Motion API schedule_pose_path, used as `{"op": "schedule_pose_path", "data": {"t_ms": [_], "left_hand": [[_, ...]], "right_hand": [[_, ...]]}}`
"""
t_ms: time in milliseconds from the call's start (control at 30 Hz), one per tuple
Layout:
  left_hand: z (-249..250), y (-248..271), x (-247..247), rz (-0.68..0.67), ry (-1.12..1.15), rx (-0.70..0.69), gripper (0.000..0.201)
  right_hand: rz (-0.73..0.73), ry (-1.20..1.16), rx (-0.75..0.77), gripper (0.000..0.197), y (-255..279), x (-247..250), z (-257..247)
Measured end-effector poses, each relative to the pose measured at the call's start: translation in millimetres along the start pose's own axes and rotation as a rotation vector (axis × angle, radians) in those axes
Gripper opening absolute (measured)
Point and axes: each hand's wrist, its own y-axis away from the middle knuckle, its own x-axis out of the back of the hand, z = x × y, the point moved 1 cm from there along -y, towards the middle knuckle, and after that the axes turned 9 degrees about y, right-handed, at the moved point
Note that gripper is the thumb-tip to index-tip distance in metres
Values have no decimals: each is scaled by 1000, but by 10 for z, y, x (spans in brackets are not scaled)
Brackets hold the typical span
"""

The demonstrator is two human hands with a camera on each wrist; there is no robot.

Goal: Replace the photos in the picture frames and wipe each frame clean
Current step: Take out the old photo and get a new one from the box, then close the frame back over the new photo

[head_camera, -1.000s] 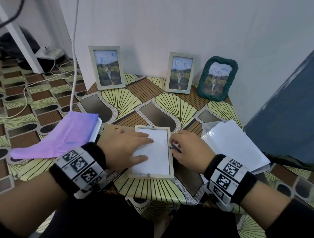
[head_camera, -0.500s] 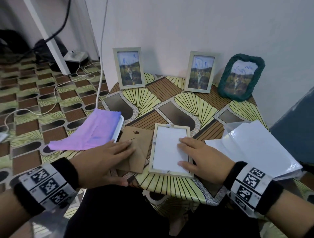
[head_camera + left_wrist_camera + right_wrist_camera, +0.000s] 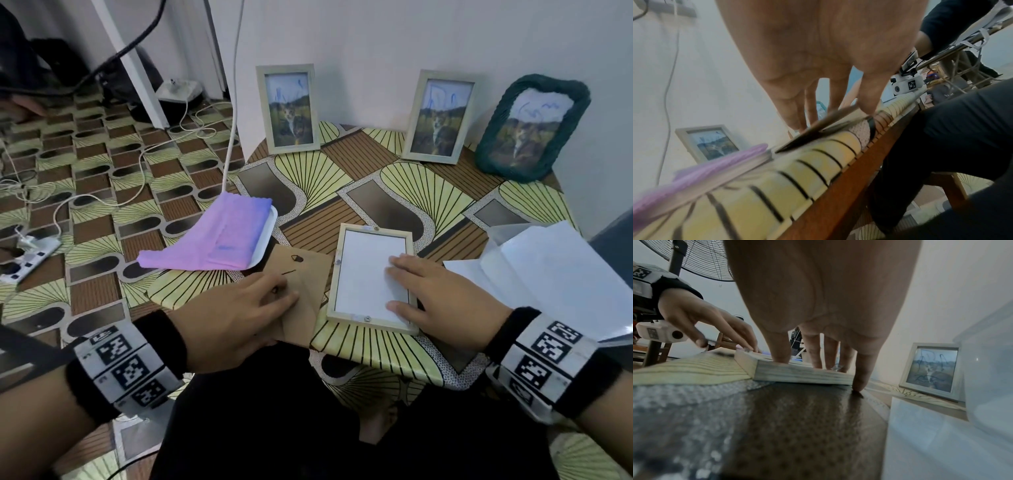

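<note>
A pale wooden picture frame lies face down near the table's front edge, with a white sheet in its opening. My right hand rests flat on that sheet, fingers straight; in the right wrist view the thumb presses the frame's near rail and the little finger touches the table. Left of the frame lies the brown backing board. My left hand pinches it, fingers on top and thumb at its near edge, and the board tilts up off the table. A purple cloth lies further left.
Two pale frames and a green frame stand against the wall, each with a scribbled landscape photo. The cloth lies on a white tray. White sheets in a clear sleeve lie at the right. Cables and a power strip are on the floor.
My left hand left the white sheet and went left onto the backing board, whose edge is now raised. My right hand shifted from the frame's right rail onto the sheet.
</note>
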Motion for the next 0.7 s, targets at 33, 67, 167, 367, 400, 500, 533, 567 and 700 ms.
{"op": "schedule_pose_path", "data": {"t_ms": [33,67,167,367,400,500,533,567,700], "left_hand": [[33,15,40,8,11,2,60],[54,23,80,22,40,13,60],[35,18,194,154,175,33,51],[102,-183,398,408,349,57,65],[127,-249,409,406,349,42,70],[185,-499,367,321,276,-19,87],[208,-596,338,261,243,-36,89],[234,-692,298,194,199,-56,89],[283,-962,67,-13,-3,-131,74]], "right_hand": [[-1,-5,-1,65,0,-1,2],[-1,-12,-4,66,-1,-2,7],[7,-32,-7,66,-7,4,25],[14,-102,-16,63,1,27,40],[20,-121,-26,62,3,37,47],[107,-181,-123,57,7,92,115],[133,-199,-158,52,7,113,144],[145,-220,-185,47,7,127,171],[67,-248,-197,32,-3,128,220]]}}
